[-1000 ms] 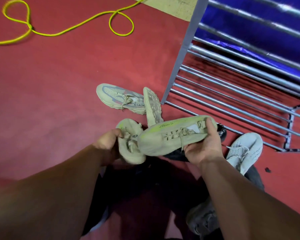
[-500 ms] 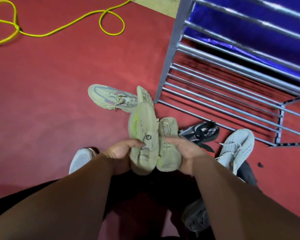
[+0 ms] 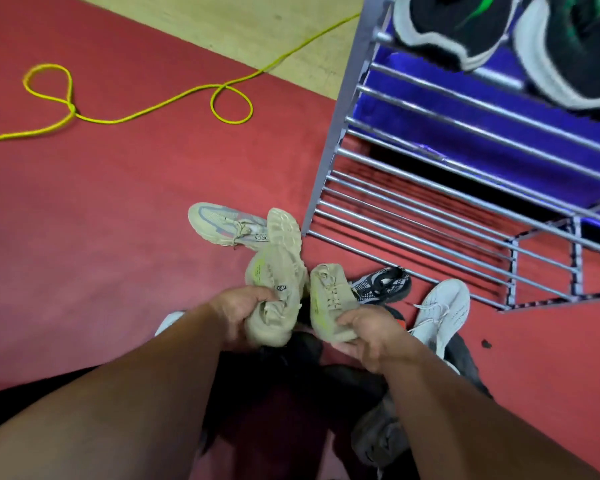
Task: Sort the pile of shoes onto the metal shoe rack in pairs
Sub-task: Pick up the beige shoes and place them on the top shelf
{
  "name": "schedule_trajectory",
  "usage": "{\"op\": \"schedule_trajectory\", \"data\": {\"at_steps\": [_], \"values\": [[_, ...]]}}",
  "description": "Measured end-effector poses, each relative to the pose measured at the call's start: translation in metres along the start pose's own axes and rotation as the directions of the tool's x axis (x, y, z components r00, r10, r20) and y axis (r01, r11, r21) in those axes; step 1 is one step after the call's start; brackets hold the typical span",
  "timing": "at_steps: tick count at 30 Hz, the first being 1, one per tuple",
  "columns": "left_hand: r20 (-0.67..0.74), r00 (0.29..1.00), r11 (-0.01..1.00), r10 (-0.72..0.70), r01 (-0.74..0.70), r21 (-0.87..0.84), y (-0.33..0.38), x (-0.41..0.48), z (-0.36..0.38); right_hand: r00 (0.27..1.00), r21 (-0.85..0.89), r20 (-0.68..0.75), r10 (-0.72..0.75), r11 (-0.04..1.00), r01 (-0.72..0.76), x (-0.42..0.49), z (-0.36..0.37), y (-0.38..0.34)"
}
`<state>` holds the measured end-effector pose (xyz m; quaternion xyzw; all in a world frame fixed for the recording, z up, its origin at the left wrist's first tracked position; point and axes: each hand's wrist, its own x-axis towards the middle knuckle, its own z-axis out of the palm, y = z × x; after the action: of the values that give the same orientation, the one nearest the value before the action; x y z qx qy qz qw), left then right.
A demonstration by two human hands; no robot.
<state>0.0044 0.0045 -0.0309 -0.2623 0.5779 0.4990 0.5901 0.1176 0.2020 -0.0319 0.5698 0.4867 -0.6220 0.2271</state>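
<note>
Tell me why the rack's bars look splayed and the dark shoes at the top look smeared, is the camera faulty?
Head view: the wide-angle lens splays the bars of the metal shoe rack; the black-and-green shoes on it blur toward the corner; the beige shoes gripped by the left hand and right hand look fairly sharp; light is even, shadows soft.

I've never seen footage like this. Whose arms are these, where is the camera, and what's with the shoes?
No machine here: a person wears a camera on the head, looking down at their own bare hands. The left hand grips one beige shoe, the right hand its matching shoe. On the red floor lie a pale sneaker, a black-and-white shoe and a white shoe. The metal shoe rack stands at right, with black shoes on an upper shelf.
</note>
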Motion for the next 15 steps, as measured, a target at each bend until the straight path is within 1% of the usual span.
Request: {"op": "schedule_trajectory", "data": {"at_steps": [1, 5, 8, 10, 13, 15], "values": [[-0.006, 1.0, 1.0, 0.025, -0.025, 0.015, 0.002, -0.012, 0.0, 1.0, -0.007, -0.017, -0.021, 1.0, 0.021, -0.011, -0.002, -0.003], [-0.004, 0.999, 0.99, 0.045, -0.044, 0.134, 0.005, -0.075, 0.004, 0.99, -0.01, -0.097, -0.103, 0.995, 0.102, -0.071, -0.013, -0.008], [0.026, 0.99, 0.981, 0.139, -0.141, 0.13, 0.01, -0.125, 0.018, 0.982, -0.012, -0.085, -0.169, 0.986, 0.169, -0.124, -0.027, -0.005], [0.065, 0.984, 0.974, 0.168, -0.175, 0.142, 0.011, -0.162, 0.03, 0.973, -0.016, -0.079, -0.218, 0.976, 0.217, -0.161, -0.043, -0.004], [0.095, 0.972, 0.947, 0.214, -0.23, 0.223, 0.008, -0.213, 0.043, 0.956, -0.015, -0.076, -0.284, 0.959, 0.284, -0.217, -0.067, 0.002], [0.098, 0.963, 0.912, 0.249, -0.267, 0.312, 0.007, -0.243, 0.053, 0.945, -0.011, -0.064, -0.32, 0.947, 0.32, -0.25, -0.084, 0.01]]}}
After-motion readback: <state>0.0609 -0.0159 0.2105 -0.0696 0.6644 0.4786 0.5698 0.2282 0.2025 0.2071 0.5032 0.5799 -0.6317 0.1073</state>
